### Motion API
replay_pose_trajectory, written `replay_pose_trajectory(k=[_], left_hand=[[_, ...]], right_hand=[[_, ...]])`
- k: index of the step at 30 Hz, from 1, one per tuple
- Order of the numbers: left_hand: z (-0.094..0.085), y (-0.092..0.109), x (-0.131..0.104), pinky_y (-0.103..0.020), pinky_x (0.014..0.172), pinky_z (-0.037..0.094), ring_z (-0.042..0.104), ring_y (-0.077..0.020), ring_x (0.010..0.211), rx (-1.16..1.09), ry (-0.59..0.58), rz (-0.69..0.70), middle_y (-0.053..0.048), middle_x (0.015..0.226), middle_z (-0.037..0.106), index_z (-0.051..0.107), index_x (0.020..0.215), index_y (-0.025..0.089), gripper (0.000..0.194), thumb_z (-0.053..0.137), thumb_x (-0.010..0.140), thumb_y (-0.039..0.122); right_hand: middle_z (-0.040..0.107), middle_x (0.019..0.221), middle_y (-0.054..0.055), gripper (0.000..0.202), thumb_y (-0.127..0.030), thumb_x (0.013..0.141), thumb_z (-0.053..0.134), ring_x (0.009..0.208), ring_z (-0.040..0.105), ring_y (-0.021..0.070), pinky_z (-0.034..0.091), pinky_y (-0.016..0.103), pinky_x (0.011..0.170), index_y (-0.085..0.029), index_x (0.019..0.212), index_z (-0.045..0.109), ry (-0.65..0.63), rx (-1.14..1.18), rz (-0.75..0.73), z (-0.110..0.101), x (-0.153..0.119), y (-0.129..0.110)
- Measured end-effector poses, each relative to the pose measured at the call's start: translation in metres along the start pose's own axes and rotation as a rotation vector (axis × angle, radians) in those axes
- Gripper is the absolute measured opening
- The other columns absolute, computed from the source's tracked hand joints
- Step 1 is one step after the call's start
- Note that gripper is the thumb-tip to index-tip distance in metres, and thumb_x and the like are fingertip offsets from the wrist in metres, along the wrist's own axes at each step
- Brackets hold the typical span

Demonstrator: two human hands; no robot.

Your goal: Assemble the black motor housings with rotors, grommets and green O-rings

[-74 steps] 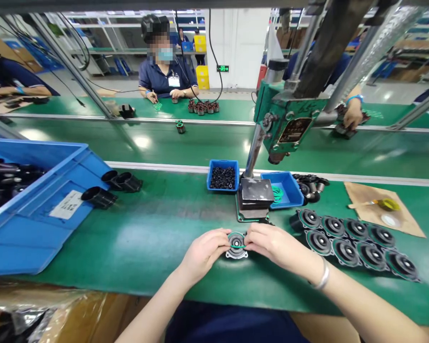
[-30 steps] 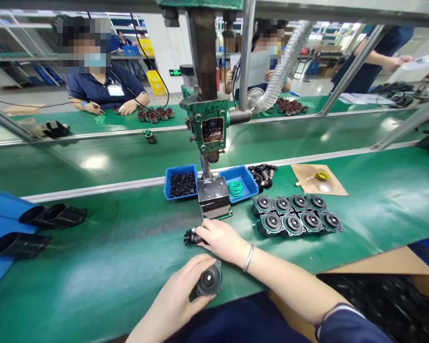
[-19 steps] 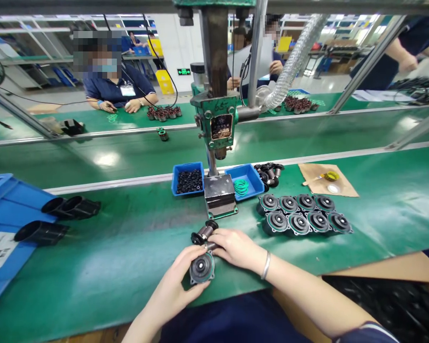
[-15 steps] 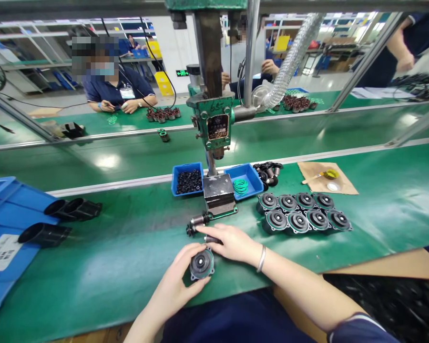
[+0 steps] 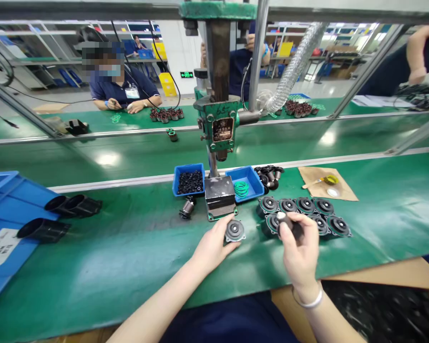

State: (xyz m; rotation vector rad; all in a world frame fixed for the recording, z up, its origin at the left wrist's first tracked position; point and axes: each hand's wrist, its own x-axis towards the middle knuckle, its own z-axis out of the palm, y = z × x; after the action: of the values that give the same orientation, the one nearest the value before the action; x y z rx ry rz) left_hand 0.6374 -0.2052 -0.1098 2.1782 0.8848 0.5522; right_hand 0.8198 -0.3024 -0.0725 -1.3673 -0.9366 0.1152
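Observation:
My left hand (image 5: 214,243) holds a round black housing (image 5: 235,230) by its left side, just in front of the press base (image 5: 219,193). In my right hand (image 5: 302,247) is a dark cylindrical part (image 5: 289,225) with a pale tip, gripped between thumb and fingers. It is above the left part of two rows of round black housings (image 5: 338,226), partly hiding some of them. Left of the press base, a rotor-like part (image 5: 187,208) lies on the green mat.
Blue trays of small black pieces (image 5: 189,182) and green rings (image 5: 241,189) flank the press (image 5: 220,126). More metal-and-black parts (image 5: 270,176), a brush (image 5: 312,183) on cardboard, black tubes (image 5: 43,230) and a blue bin (image 5: 7,247) surround them. A person (image 5: 123,85) sits across.
My left hand has moved right and slightly away with the housing. My right hand has lifted a dark part and carried it right. The rotor-like part beside the press now lies farther back.

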Motion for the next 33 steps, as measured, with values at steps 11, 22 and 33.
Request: replay_pose_trajectory(k=[11, 22, 33], left_hand=[[0.010, 0.036, 0.038, -0.046, 0.102, 0.048, 0.054, -0.0327, 0.127, 0.080, 0.106, 0.064, -0.017, 0.150, 0.040, 0.041, 0.139, 0.020, 0.056, 0.061, 0.086, 0.017], [-0.049, 0.006, -0.056, -0.026, 0.065, 0.055, 0.065, -0.0141, 0.064, -0.700, 0.207, -0.376, -0.001, 0.072, 0.067, 0.061, 0.098, 0.016, 0.023, 0.059, 0.089, 0.037], [-0.046, -0.007, -0.074, -0.029, 0.072, 0.056, 0.069, -0.0154, 0.071, -0.873, 0.310, -0.454, -0.001, 0.077, 0.069, 0.058, 0.089, 0.016, 0.025, 0.072, 0.080, 0.034]], right_hand=[[0.053, 0.105, 0.007, 0.019, -0.026, 0.090, 0.058, 0.100, 0.055, 0.0162, 0.048, 0.028, 0.085, -0.019, 0.107, 0.053, -0.210, -0.041, 0.024, -0.008, -0.018, 0.006], [0.040, 0.112, 0.008, 0.040, -0.016, 0.084, 0.056, 0.087, 0.051, 0.0124, 0.051, 0.028, 0.077, -0.021, 0.119, 0.037, -1.033, 0.224, -0.043, 0.074, -0.026, -0.005], [0.045, 0.103, 0.004, 0.039, 0.000, 0.070, 0.050, 0.090, 0.049, 0.0120, 0.046, 0.021, 0.074, -0.022, 0.101, 0.043, -1.108, 0.263, -0.086, 0.102, -0.035, 0.012]])
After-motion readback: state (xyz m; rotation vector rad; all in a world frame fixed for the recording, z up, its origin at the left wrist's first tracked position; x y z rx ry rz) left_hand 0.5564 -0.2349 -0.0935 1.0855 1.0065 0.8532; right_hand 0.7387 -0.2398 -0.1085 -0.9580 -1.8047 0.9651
